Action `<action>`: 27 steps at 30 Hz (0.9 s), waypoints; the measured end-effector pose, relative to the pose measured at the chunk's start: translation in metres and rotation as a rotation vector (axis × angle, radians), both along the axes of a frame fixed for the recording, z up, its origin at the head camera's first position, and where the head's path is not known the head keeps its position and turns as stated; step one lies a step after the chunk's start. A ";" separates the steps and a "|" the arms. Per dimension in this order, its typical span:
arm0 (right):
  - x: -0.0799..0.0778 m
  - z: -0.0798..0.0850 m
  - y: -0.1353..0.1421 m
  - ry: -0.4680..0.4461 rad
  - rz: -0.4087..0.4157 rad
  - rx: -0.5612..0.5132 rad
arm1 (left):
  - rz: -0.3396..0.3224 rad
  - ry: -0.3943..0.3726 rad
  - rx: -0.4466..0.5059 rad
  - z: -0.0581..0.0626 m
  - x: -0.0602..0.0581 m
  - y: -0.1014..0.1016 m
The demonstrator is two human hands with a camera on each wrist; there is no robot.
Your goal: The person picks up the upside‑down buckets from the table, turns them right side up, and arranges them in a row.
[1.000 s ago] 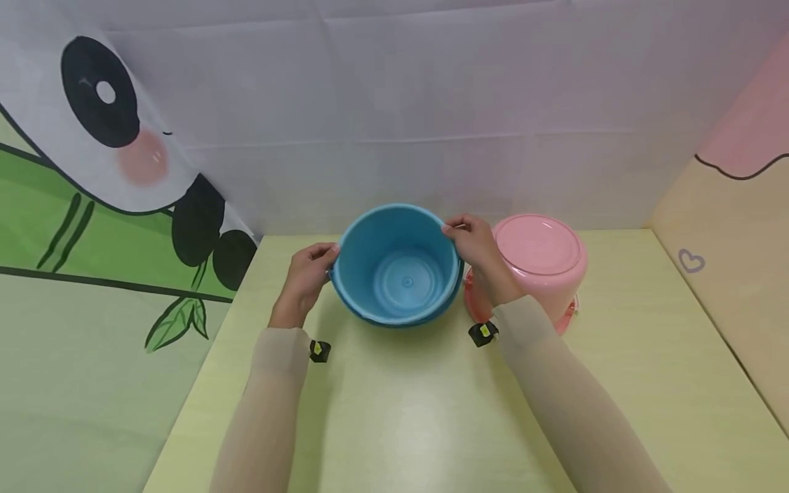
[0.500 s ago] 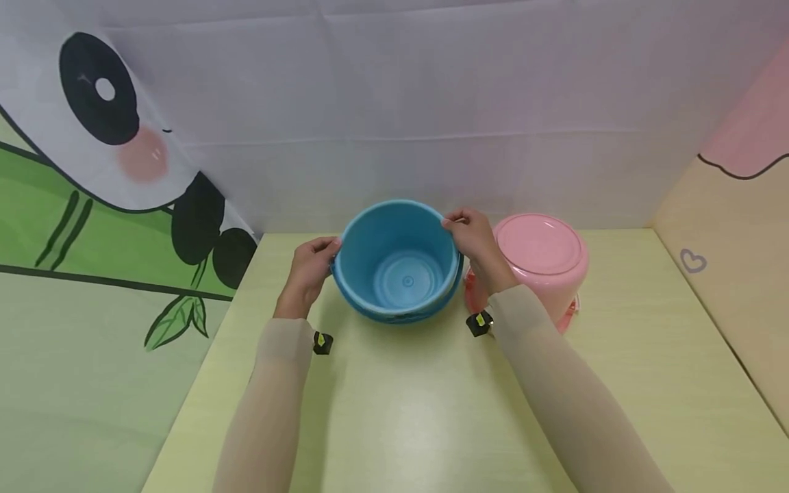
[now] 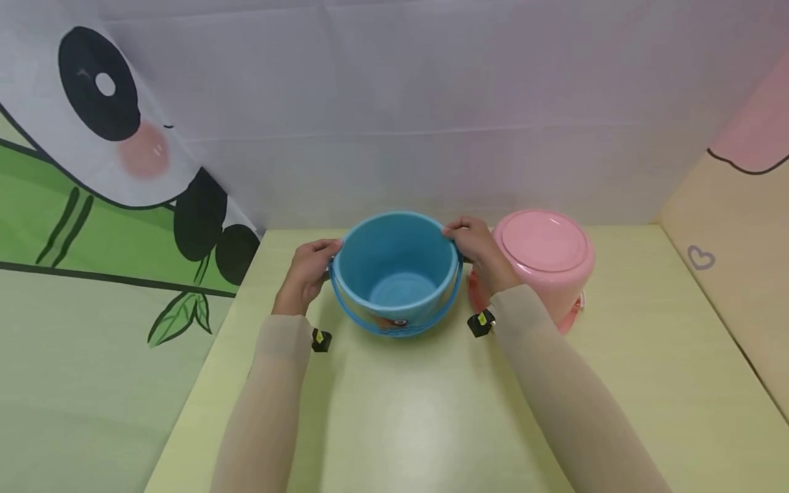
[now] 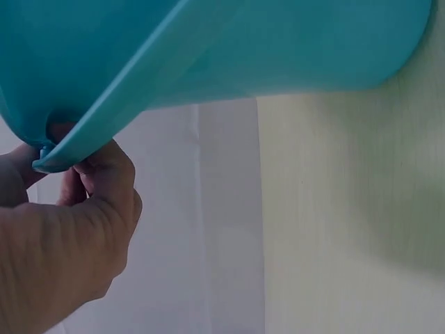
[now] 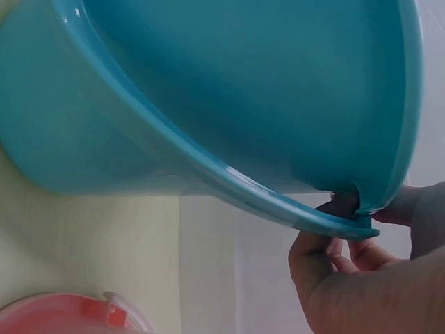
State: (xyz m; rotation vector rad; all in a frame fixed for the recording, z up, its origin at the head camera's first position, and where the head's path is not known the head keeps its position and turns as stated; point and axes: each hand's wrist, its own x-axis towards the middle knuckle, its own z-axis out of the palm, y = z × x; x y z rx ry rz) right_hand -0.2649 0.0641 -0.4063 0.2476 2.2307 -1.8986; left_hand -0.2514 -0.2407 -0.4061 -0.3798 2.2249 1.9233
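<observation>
Two hands hold one blue bucket (image 3: pixel 397 274) by its rim. Left of the bucket, we see the left hand (image 3: pixel 305 274) with fingers (image 4: pixel 104 170) curled round the rim's edge. The bucket sits mid-surface (image 3: pixel 419 411), mouth up. On its right side, the right hand (image 3: pixel 481 253) pinches the rim, fingers (image 5: pixel 334 243) curled under. Just right of the bucket stands an upturned pink bucket (image 3: pixel 545 263).

1. The surface (image 3: pixel 419 411) is a pale yellow-green top with a faint wood grain.
2. A blue bucket (image 3: pixel 397 274) stands on it near the back, mouth up.
3. A pink bucket (image 3: pixel 545 263) sits upside down just beside the blue one.
</observation>
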 end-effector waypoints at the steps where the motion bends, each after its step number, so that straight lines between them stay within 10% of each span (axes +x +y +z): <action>1: -0.001 -0.001 0.000 -0.008 0.000 -0.012 | -0.001 -0.006 -0.004 0.000 0.000 0.000; 27: -0.003 -0.010 -0.008 -0.006 -0.053 0.021 | 0.014 -0.006 -0.020 0.001 -0.004 0.000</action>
